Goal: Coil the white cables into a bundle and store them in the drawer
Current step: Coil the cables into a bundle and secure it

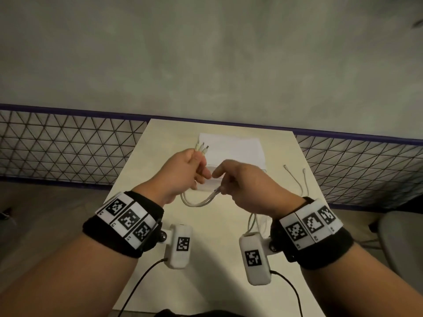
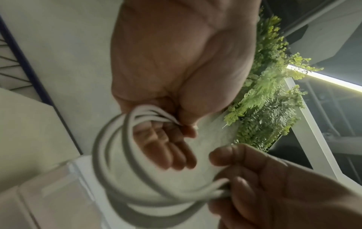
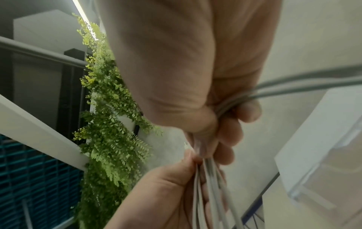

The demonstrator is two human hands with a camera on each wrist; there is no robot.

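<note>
We hold the cables [image 1: 201, 201] above the worktop [image 1: 206, 282], both hands raised close together over its middle. Our left hand [image 1: 183, 173] is closed around one part of the bunch, with three plug ends [image 1: 202, 148] sticking up out of the fist toward the wall. Our right hand [image 1: 242, 186] grips the same cables just beside it, fingers curled round the strands. Between the two hands the cables sag in a short loop; in the left wrist view this loop [image 2: 125, 162] shows as several rounds of white cord running from the left palm to the right fingers [image 2: 235, 173]. From our right hand the rest of the cables trails down to the worktop on the right, where two loose ends [image 1: 295, 172] lie apart from each other. Behind the hands a white drawer box [image 1: 238, 147] sits on the worktop near the wall; whether it stands open we cannot tell. A fern plant [image 3: 105, 108] hangs in the wrist views.
</note>
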